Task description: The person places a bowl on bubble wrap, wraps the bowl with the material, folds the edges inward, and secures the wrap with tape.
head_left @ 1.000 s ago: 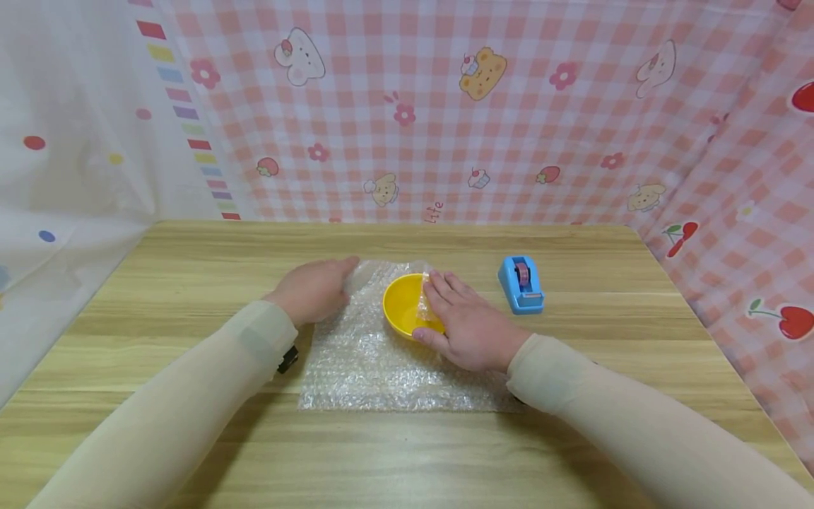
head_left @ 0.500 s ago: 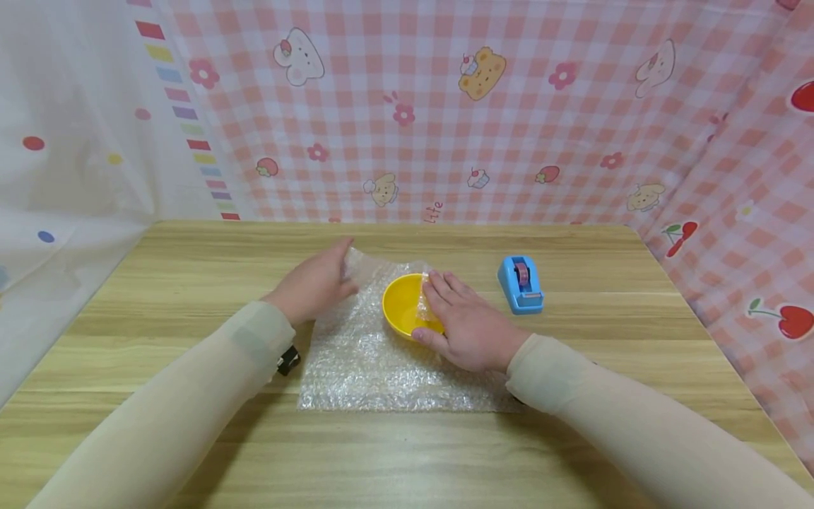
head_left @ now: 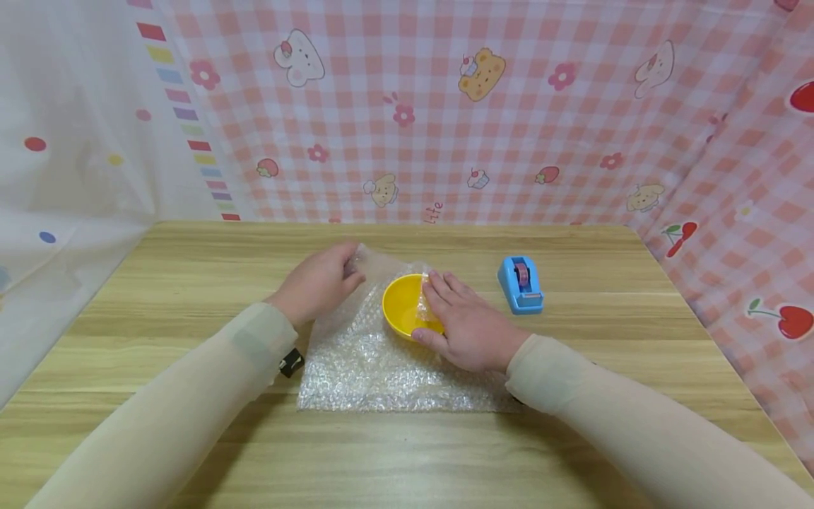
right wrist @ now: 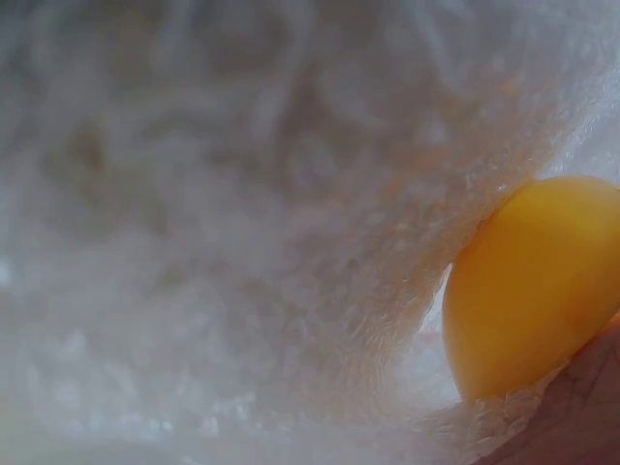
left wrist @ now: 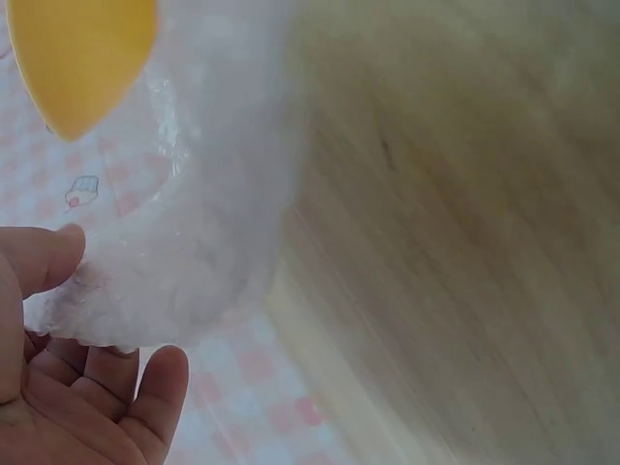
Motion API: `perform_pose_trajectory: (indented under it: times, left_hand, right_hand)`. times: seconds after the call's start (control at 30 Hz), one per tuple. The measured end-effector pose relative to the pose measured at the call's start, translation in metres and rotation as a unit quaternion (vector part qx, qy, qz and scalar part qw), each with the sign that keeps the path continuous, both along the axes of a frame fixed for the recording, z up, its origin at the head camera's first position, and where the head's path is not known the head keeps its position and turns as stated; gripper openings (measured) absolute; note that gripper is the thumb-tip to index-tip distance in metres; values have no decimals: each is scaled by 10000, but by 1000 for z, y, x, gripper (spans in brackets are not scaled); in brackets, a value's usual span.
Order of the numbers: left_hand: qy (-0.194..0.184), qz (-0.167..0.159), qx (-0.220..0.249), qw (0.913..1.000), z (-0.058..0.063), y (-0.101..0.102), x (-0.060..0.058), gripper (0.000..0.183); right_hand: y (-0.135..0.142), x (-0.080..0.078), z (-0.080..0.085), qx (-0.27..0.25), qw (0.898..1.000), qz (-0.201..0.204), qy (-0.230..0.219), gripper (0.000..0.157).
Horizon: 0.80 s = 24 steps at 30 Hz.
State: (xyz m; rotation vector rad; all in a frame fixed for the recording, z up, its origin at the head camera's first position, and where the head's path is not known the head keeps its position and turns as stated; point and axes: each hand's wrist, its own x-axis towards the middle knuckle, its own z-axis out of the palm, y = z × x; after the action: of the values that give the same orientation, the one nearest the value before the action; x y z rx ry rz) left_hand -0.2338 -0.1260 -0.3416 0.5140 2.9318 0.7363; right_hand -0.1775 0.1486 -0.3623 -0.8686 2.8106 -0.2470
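A yellow bowl (head_left: 400, 304) sits on a sheet of clear bubble wrap (head_left: 375, 375) in the head view. My left hand (head_left: 316, 284) pinches the sheet's far left corner, lifted off the table; the left wrist view shows the thumb (left wrist: 48, 257) on one side of the wrap and fingers on the other. With straight fingers, my right hand (head_left: 473, 326) presses a folded flap of the wrap over the bowl's right rim. Its thumb lies by the near rim. That hand hides the bowl's right side. Blurred wrap fills much of the right wrist view, beside the bowl (right wrist: 533, 291).
A blue tape dispenser (head_left: 521, 285) with a pink roll stands on the wooden table (head_left: 407, 459), right of the wrap. Pink checked cloth (head_left: 407, 141) hangs behind the table, with cloth at both sides too.
My left hand has taken hold of the wrap's far left corner, raised it and brought it slightly right, toward the bowl. The right hand and the bowl stay in place.
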Motion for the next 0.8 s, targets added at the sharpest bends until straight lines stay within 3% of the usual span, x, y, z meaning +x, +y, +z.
perform_pose_trajectory:
  times: [0.2,0.47,0.8]
  left_hand:
    - [267,-108,77,9996,3,4,4,12]
    - [589,-331,225,9975,6,11,8,12]
    - [645,-564,216,9961,9,22,15,12]
  right_hand:
    - [-1,1,1,-6,10000,24,41,87]
    - [-1,1,1,28,10000,-8,-11,88]
    - [-2,0,1,48,10000,1,-35,89]
